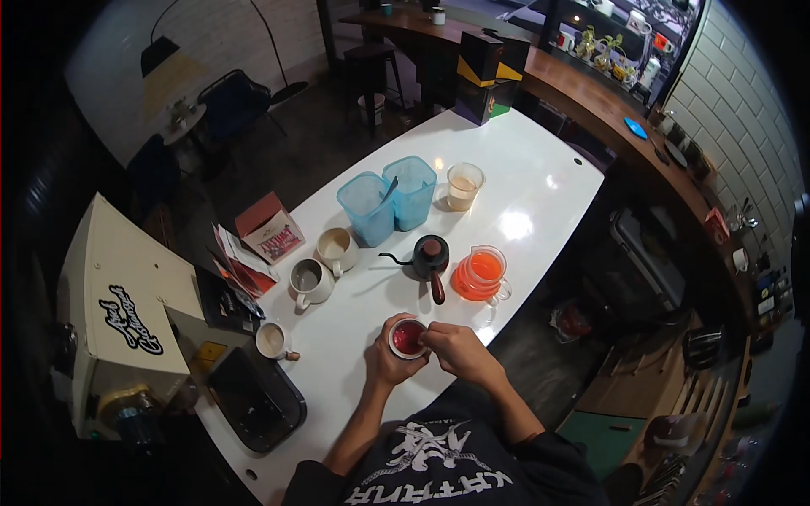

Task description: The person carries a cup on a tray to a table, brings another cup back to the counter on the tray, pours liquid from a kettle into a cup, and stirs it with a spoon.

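A small white-rimmed cup (408, 338) with dark red liquid is held near the front edge of the white table. My left hand (390, 356) wraps round its left side. My right hand (454, 347) is closed at the cup's right rim; what its fingers pinch, if anything, is too small to make out. Just beyond the hands stands a black gooseneck kettle (429, 254) with a brown handle. To its right is a glass server (481, 274) of bright orange-red liquid. Two mugs, one grey inside (311, 282) and one cream (337, 250), stand to the left.
Two blue translucent containers (368, 207) (413, 192) and a glass cup (464, 186) stand farther back on the white table (540, 181). Leftward are a small cup (272, 341), a black tray (257, 396), packets (245, 261) and a cream machine (126, 320). Dark boxes (489, 76) stand at the far end.
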The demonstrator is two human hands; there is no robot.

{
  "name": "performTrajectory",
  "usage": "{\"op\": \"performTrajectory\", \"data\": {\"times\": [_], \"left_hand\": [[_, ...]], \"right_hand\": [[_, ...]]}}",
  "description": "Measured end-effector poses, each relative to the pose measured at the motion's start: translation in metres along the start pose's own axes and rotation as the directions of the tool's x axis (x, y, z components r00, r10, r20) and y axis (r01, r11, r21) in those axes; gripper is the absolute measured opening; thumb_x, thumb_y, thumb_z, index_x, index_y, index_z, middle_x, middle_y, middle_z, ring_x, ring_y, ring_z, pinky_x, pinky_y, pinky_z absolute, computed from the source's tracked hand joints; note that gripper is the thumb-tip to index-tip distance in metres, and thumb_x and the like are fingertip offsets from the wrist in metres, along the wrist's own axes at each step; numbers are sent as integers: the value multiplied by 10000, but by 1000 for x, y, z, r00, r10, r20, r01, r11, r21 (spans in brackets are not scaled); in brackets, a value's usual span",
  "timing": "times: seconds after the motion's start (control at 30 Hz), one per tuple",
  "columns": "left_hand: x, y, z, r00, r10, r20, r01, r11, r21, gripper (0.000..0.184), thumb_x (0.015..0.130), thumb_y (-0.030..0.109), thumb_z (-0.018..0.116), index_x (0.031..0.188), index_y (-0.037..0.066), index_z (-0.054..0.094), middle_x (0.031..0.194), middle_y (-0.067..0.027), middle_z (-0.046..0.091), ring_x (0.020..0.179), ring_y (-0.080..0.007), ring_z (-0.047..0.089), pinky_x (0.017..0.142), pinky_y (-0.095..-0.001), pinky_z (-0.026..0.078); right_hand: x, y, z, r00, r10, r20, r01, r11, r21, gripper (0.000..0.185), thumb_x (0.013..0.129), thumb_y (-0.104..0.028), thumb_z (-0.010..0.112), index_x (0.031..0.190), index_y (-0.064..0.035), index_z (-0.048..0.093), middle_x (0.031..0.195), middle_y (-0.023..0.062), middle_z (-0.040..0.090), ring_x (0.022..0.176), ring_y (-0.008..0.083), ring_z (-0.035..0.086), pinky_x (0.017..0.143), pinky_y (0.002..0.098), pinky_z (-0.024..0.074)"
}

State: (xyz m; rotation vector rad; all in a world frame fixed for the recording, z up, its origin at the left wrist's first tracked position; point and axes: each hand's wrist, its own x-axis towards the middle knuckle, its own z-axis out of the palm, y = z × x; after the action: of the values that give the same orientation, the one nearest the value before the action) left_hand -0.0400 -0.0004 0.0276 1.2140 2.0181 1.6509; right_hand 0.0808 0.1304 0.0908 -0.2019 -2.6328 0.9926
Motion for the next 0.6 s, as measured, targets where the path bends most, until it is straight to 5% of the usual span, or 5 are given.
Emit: {"op": "performTrajectory", "data": {"times": [0.27,0.47,0.6], "left_hand": [[-5,-3,2,998,-43,-35,44,999,15,762,594,171,889,1257,100,520,1082,-98,690,973,-264,700,832,-353,562],[-4,-2,5,996,33,-77,-26,996,88,743,617,175,886,1261,109,521,1095,-93,689,981,-267,701,825,-354,566],[-6,-2,5,998,28,-52,-25,998,59,752,612,180,892,1263,109,521,1119,-89,677,984,-268,700,830,-356,564]], "right_hand": [[8,-2,11,997,-68,-20,70,985,159,341,659,75,637,995,19,663,933,148,648,863,355,654,757,418,548],[14,-3,-3,992,-91,-84,90,996,-20,335,669,43,638,999,-9,658,831,125,600,773,327,636,677,419,525],[4,-4,-8,999,-41,25,42,998,-54,321,673,52,616,987,-6,654,837,132,604,771,343,632,682,422,524]]}}
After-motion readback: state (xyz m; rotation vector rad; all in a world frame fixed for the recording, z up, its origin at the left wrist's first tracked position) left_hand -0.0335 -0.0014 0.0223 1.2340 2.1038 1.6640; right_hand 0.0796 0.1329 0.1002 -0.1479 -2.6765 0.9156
